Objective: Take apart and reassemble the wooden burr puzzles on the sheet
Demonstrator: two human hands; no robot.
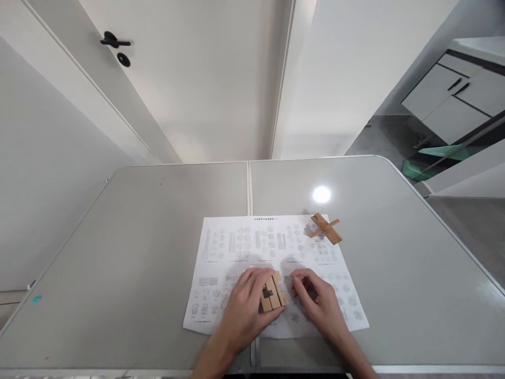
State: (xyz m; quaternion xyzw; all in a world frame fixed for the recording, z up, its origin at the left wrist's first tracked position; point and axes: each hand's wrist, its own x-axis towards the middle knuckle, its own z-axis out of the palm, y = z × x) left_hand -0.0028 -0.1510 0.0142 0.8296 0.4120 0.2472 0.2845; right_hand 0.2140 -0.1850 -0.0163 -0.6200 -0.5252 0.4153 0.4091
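Note:
A small block of interlocking light-wood pieces [273, 296] is gripped between the thumb and fingers of my left hand [248, 301]. It looks like a wooden burr puzzle, with a dark cross-shaped recess on its upper face. My right hand [314, 296] rests just to its right, apart from it, fingers curled and thumb close to the index finger; no object shows between them. Both hands are over a white printed sheet [244, 223] covered with small diagrams. On the sheet's far right corner lie brown flat pieces [326, 228], crossed over each other.
A grey folding table [158, 252] with a pale rim and a centre seam supports everything. Beyond its far edge is a white door [205, 84] with a black handle [114, 40]. White cabinets [453, 89] and a green object [414, 171] are at the right.

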